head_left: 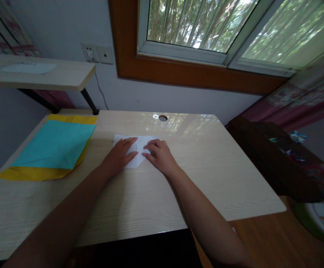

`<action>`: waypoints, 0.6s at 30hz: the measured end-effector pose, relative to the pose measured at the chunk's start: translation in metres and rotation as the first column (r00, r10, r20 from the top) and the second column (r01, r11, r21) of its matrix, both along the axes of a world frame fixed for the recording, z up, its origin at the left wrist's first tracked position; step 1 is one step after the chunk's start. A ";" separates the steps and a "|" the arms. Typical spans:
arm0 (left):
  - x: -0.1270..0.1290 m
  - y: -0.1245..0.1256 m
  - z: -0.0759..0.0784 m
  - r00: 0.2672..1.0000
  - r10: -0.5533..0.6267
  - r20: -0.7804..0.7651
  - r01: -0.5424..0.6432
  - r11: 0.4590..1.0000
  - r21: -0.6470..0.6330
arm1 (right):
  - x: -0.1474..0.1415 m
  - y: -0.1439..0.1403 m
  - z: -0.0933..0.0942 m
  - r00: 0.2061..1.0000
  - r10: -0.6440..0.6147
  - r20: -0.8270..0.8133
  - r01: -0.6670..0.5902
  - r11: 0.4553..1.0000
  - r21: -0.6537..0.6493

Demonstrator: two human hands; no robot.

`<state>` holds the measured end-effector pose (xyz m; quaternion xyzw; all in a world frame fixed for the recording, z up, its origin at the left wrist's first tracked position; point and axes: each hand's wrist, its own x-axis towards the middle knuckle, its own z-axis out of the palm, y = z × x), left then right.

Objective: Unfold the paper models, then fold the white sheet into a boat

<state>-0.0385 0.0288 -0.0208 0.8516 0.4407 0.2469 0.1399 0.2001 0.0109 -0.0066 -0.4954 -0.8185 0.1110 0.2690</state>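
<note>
A small sheet of white paper (140, 143) lies on the light wood-grain desk, with a crease running down near its middle and a slanted lower right edge. On its left part rests my left hand (119, 155), fingers stretched out and thumb apart. My right hand (163, 157) touches the right part with bent fingers, the thumb set apart from them. Both hands are open, pressing on the paper from above. Part of the sheet is hidden beneath them.
Left on the desk (217, 178), a turquoise sheet (57, 143) covers a yellow one (39, 174). Behind them stands a raised shelf (72, 76) bearing a white paper (29, 67). A cable hole (163, 118) is near the back edge, below the window.
</note>
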 end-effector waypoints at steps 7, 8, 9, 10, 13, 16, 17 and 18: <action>0.001 0.002 0.005 0.888 0.068 0.455 0.006 0.987 -0.160 | -0.001 -0.001 0.006 0.998 -0.049 0.033 0.049 0.999 0.018; 0.001 0.003 0.005 0.865 0.068 0.498 0.024 0.984 -0.176 | -0.001 0.000 0.006 1.000 -0.017 0.019 0.017 1.000 0.019; 0.001 0.002 0.005 0.847 0.072 0.527 0.033 0.982 -0.188 | -0.001 0.000 0.005 1.000 0.022 0.006 -0.022 1.000 0.015; 0.001 0.002 0.006 0.834 0.084 0.546 0.027 0.981 -0.193 | -0.001 0.001 0.004 0.998 0.060 -0.004 -0.060 0.998 0.008; 0.001 0.001 0.013 0.816 0.161 0.555 -0.087 0.984 -0.158 | -0.001 0.002 0.002 0.994 0.112 -0.001 -0.112 0.994 -0.012; -0.005 0.003 0.017 0.779 0.286 0.559 -0.288 0.954 -0.085 | 0.000 0.003 0.000 0.997 0.079 0.018 -0.078 0.997 -0.022; -0.008 0.005 0.017 0.756 0.334 0.562 -0.361 0.930 -0.067 | 0.001 0.004 0.000 0.998 0.063 0.025 -0.063 0.998 -0.024; -0.011 0.007 0.015 0.728 0.383 0.569 -0.431 0.901 -0.055 | 0.001 0.004 0.000 0.998 0.049 0.031 -0.048 0.999 -0.024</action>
